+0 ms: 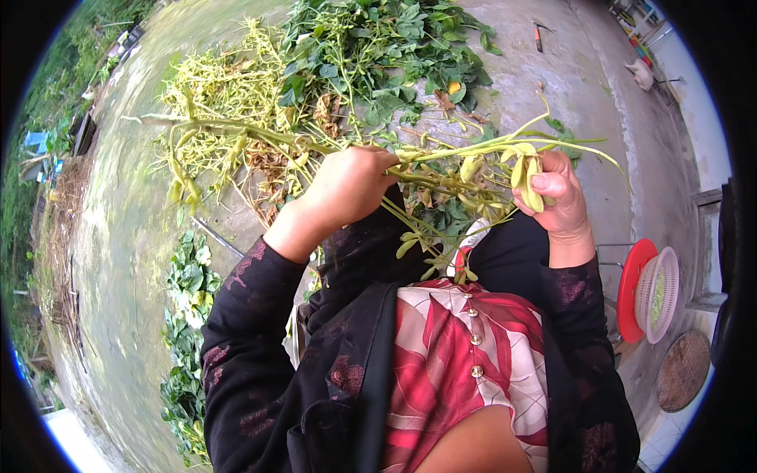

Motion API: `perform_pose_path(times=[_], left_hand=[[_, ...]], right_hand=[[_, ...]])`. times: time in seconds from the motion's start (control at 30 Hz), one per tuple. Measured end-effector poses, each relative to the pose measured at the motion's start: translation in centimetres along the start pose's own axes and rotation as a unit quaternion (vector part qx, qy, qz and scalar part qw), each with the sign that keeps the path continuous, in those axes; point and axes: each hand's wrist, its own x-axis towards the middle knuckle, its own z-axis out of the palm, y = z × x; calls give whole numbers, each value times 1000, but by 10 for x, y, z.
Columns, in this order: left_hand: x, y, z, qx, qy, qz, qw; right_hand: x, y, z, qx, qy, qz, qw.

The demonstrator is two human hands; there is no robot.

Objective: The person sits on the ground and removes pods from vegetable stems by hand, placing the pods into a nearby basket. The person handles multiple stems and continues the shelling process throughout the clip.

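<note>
My left hand [355,183] is closed around the stems of an uprooted bean plant [260,133], probably soybean, held level above my lap. Its thick stalk end points left, and thinner stems reach past my right hand. Fuzzy green pods [467,198] hang along the stems between my hands, and a few more dangle lower down. In my right hand [556,192] several plump pods [523,177] are pinched between thumb and fingers. Whether those pods are still joined to the stem cannot be made out.
Leafy green plants [390,53] lie heaped ahead, beside yellowish stems [219,88]. More leaves [186,331] line my left side. A tool with an orange handle [538,38] rests on the concrete. At right, a pale plastic basket [669,295] with green contents stands by a red stool [628,292].
</note>
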Motion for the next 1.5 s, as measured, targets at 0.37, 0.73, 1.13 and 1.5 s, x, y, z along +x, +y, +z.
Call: perform_pose_path(times=[0.37, 0.73, 1.13, 1.5], left_hand=[[44, 3, -4, -178, -262, 95, 944], [-36, 3, 76, -702, -60, -240, 668], [20, 5, 86, -636, 164, -318, 684], [3, 16, 93, -712, 144, -296, 620]], right_hand=[[36, -17, -22, 22, -8, -25, 999], [57, 62, -32, 144, 176, 108, 968], [26, 101, 52, -293, 64, -31, 953], [39, 119, 53, -395, 74, -59, 914]])
